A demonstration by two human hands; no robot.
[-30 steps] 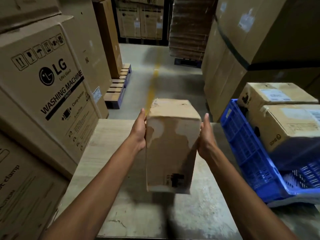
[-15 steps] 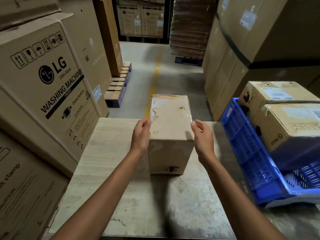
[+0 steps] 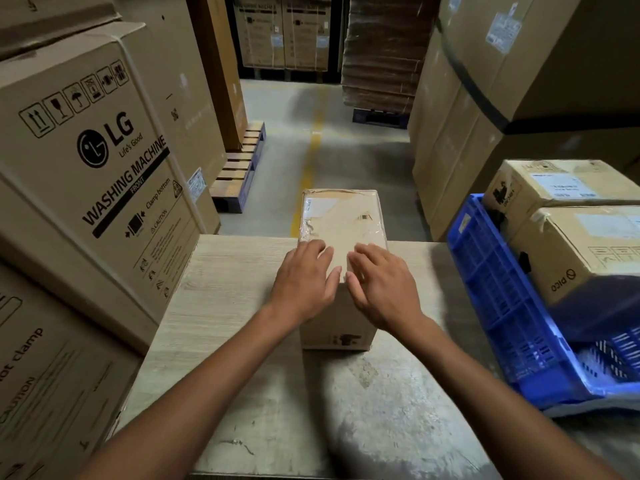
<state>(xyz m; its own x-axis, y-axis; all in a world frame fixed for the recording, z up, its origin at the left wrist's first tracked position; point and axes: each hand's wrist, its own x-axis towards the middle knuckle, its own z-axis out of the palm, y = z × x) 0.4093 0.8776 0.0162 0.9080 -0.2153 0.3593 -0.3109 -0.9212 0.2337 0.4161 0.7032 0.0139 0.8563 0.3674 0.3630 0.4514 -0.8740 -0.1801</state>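
Upper left carton (image 3: 104, 161): "LG", "Life's Good", "WASHING MACHINE", "FRONT", "Clamp bottom", "CAUTION"; a row of handling pictograms above the logo.
Lower left carton (image 3: 52, 375): "…ot clamp", first letters cut off; "CAUTION".
Front carton (image 3: 581, 258) in blue crate (image 3: 491, 289): "DICO", printed sideways.
Rear carton (image 3: 561, 183): white label, print illegible.
Small box (image 3: 341, 220): torn label and dark marks, unreadable.

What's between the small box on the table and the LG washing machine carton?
Just bare tabletop separates the small box from the LG carton, as the head view shows.
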